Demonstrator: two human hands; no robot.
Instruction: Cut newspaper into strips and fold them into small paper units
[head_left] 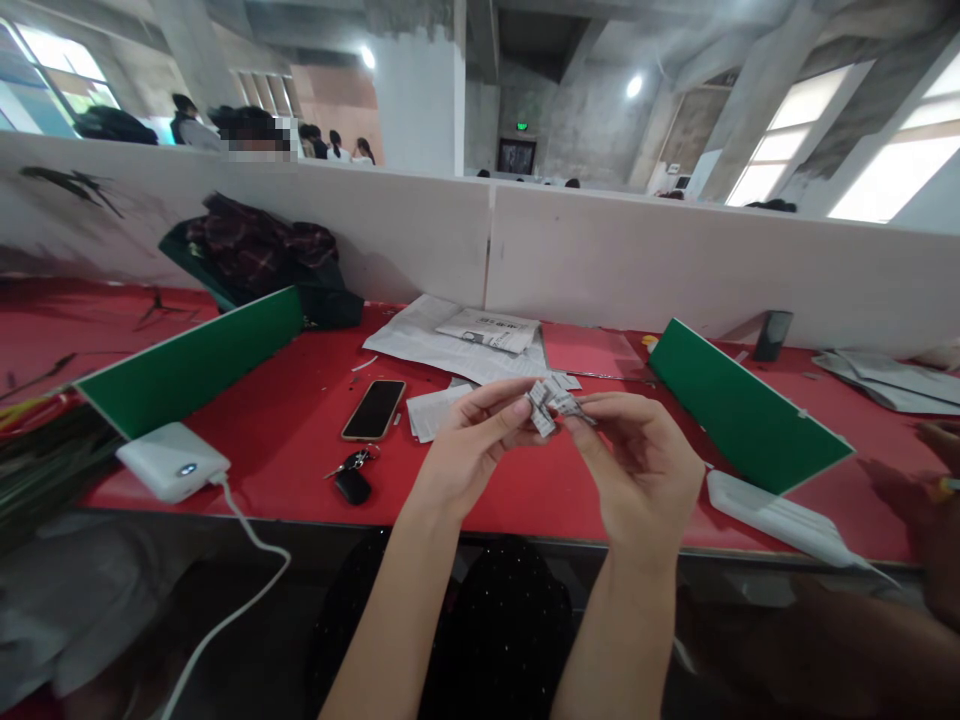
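Observation:
My left hand (472, 445) and my right hand (641, 470) are raised together above the front edge of the red table (300, 420). Both pinch a small folded piece of newspaper (551, 405) between thumbs and fingertips. The left fingers grip its left end, the right fingers its right end. More newspaper sheets (465, 345) lie spread on the table behind the hands, and a smaller cut sheet (435, 410) lies just left of them.
A phone (373, 409) and keys (351, 475) lie left of my hands. A white power bank (172, 460) with a cable sits at front left. Green dividers (195, 360) (742, 410) stand on both sides. Another person's hand (930, 500) shows at the right edge. A dark bag (262, 255) rests against the white partition.

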